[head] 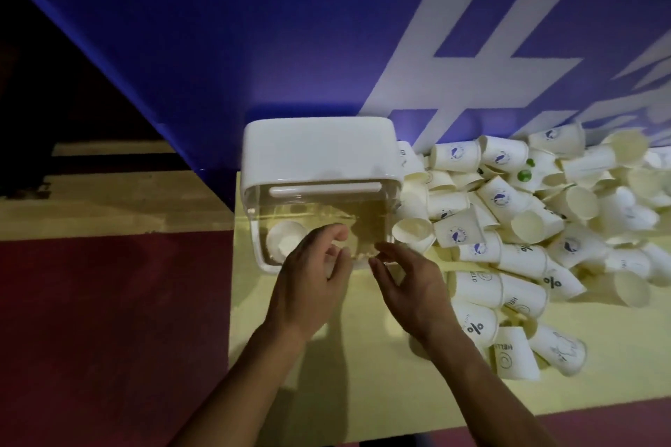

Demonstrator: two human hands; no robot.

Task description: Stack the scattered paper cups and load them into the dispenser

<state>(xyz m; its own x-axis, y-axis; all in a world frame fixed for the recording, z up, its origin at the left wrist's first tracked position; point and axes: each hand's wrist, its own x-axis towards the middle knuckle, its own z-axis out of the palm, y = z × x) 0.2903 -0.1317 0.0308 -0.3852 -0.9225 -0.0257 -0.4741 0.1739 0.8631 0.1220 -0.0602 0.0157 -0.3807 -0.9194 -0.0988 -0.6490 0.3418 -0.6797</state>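
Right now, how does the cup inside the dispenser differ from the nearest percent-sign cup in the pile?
The dispenser cup sits inside the dispenser, behind its clear wall; the percent-sign cup lies out on the yellow table. The dispenser cup turns a round end to the camera and shows no print; the percent-sign cup lies on its side, dark mark showing. Both are white paper cups.

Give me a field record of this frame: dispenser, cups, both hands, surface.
dispenser: white lid, clear body, standing on the table against the blue wall
cup inside: white, seen through the clear front, left side
loose cups: piled right of the dispenser, most lying on their sides
left hand: at the clear front's lower edge, grip unclear
right hand: beside it at the same edge, grip unclear
table: yellow top
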